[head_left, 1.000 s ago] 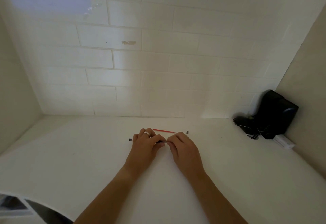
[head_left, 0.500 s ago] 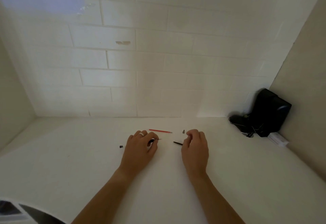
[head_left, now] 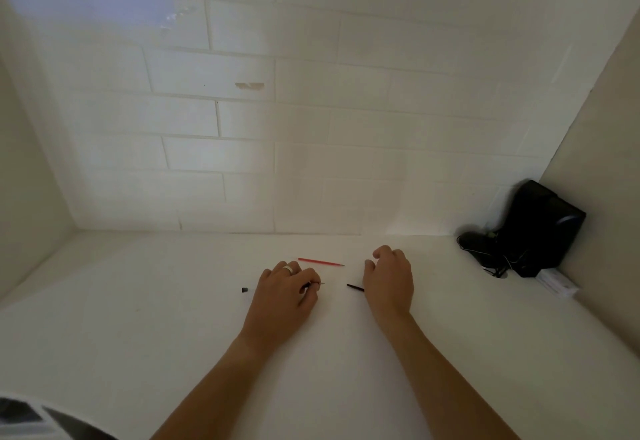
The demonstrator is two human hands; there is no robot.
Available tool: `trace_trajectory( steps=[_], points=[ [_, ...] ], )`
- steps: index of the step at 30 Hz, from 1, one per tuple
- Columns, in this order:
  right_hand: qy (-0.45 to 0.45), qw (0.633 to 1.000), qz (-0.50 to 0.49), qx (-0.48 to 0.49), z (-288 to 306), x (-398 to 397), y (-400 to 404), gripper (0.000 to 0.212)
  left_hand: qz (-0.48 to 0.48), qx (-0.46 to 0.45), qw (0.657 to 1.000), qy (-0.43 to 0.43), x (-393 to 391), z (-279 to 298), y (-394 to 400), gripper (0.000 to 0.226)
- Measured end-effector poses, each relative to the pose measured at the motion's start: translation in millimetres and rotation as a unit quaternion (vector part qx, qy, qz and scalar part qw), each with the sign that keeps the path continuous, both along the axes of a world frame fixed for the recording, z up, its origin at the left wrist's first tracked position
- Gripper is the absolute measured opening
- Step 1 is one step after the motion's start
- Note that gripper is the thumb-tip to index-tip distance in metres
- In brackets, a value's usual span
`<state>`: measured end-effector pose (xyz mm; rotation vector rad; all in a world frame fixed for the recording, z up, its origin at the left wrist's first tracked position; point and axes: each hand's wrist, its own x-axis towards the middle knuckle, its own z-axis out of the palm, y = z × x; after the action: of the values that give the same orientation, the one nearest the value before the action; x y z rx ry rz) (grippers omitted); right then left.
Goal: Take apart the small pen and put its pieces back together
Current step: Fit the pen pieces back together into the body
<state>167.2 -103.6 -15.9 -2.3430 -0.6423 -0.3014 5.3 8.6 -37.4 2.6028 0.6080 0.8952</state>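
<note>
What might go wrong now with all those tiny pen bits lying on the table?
The small black cap lies alone beside the left hand, so a wrist could knock it away. The thin red refill might roll off between the hands. The black piece lies partly under the right hand, which could brush it aside.

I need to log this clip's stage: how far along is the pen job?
Disassembly looks done: a red refill, small black cap and thin black piece lie apart on the table. The left hand pinches a pen part; the right hand reaches beyond the red refill's tip. All reassembly remains.
</note>
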Motion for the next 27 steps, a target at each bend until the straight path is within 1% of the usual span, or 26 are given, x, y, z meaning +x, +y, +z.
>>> trace_trajectory(
  steps=[3,6,7,9,14,18,21,27],
  points=[
    [0.002,0.999,0.003,-0.045,-3,7,5,0.012,0.0,0.003,1.0,0.005,1,-1,1,0.012],
    [-0.012,0.998,0.018,-0.056,-6,10,8,0.008,0.001,0.002,1.0,0.001,2,-2,2,0.012],
    [-0.015,0.998,0.029,-0.048,-6,10,9,0.008,0.001,0.003,1.0,0.0,2,-2,2,0.011],
    [-0.005,0.998,0.069,-0.002,-1,6,10,0.006,0.001,0.005,1.0,-0.001,2,-4,3,0.01],
    [0.018,0.981,0.175,0.085,3,-21,4,0.016,0.01,0.017,1.0,0.001,5,-6,4,0.009],
    [-0.01,0.966,0.244,0.081,-11,-41,-2,0.017,0.015,0.025,1.0,-0.001,4,-6,3,0.008],
    [-0.019,0.96,0.267,0.081,-17,-45,-3,0.015,0.019,0.026,0.999,-0.003,3,-6,2,0.007],
    [0.02,0.956,0.269,0.118,-14,-43,-8,0.013,0.017,0.03,0.999,0.003,2,-6,2,0.012]
  ],
)
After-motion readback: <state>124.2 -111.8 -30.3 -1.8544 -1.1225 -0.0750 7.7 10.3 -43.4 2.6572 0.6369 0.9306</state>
